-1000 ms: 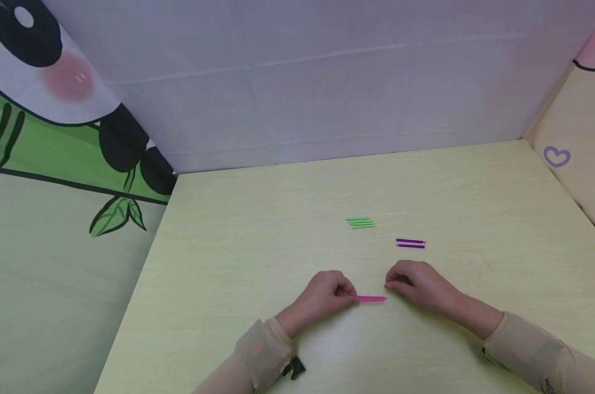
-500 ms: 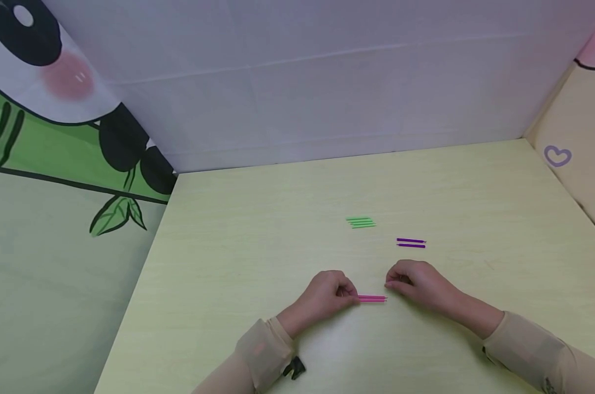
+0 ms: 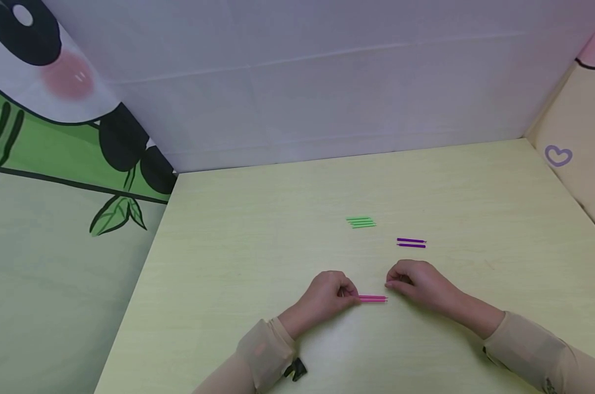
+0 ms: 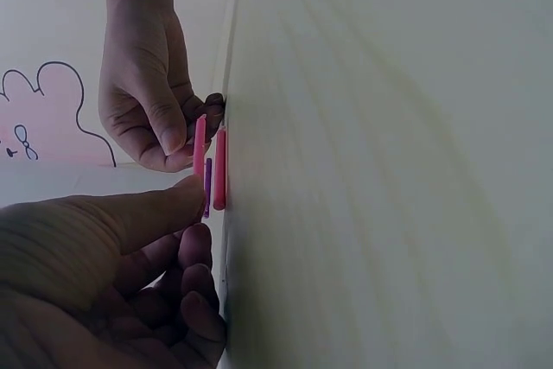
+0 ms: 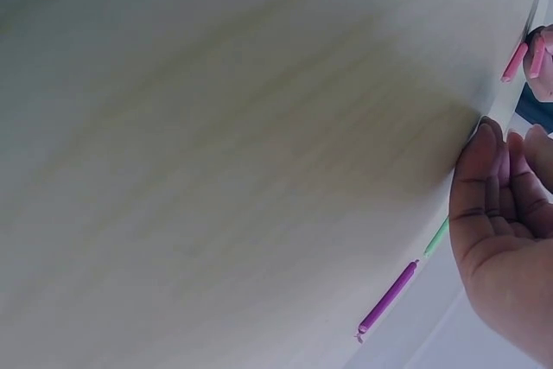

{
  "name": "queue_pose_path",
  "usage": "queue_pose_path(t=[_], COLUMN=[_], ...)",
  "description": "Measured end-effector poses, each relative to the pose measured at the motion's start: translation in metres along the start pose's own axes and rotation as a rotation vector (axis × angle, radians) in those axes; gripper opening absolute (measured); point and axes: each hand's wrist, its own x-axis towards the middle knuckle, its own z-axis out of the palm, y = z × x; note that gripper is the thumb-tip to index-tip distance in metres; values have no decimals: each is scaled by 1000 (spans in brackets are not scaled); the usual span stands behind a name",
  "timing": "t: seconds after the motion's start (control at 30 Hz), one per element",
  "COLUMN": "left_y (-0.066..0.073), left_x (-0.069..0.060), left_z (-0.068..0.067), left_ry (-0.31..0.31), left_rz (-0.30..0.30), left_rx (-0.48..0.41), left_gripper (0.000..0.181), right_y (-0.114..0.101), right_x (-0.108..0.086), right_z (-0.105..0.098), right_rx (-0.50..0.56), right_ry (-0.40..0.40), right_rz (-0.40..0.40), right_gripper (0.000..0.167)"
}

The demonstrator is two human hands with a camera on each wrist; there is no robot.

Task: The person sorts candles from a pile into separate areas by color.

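Observation:
My left hand (image 3: 327, 298) pinches a thin pink candle (image 4: 200, 143) between thumb and fingers, a little off the table. A second pink candle (image 4: 219, 170) lies on the tabletop right beside it; in the head view the two run side by side, pointing right. My right hand (image 3: 420, 284) rests on the table just beyond their right ends, its fingers loosely bent and holding nothing. Behind the right hand lie two purple candles (image 3: 411, 245), roughly parallel with a small gap. Farther back and to the left, several green candles (image 3: 362, 222) form a neat row.
All this is on a pale wood-grain table (image 3: 238, 235). A white cloth wall (image 3: 317, 93) closes off the back, and printed panels stand at the left and right. A black clip-like piece (image 3: 295, 369) hangs by the left sleeve cuff.

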Motion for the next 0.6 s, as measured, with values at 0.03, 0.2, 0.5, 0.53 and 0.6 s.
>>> queue_pose_path(t=[0.03,0.2,0.5,0.53,0.6], left_y=[0,1,2,2,2], left_x=[0,-1,0,0,0], left_z=[0,0,1,1,2], left_ry=[1,10,10,11,13], left_rz=[3,16,24,26,28], left_rx=[2,14,81,92,103], left_gripper=[8,8,9,9,9], right_y=[0,1,1,1,1], right_x=[0,0,0,0,0], right_z=[0,1,1,1,1], right_rx=[-1,-9,-3,-2,-2], right_ry=[-1,-6,-7,-7,-7], right_rz=[3,13,17,18,19], right_gripper=[7,10,10,10,10])
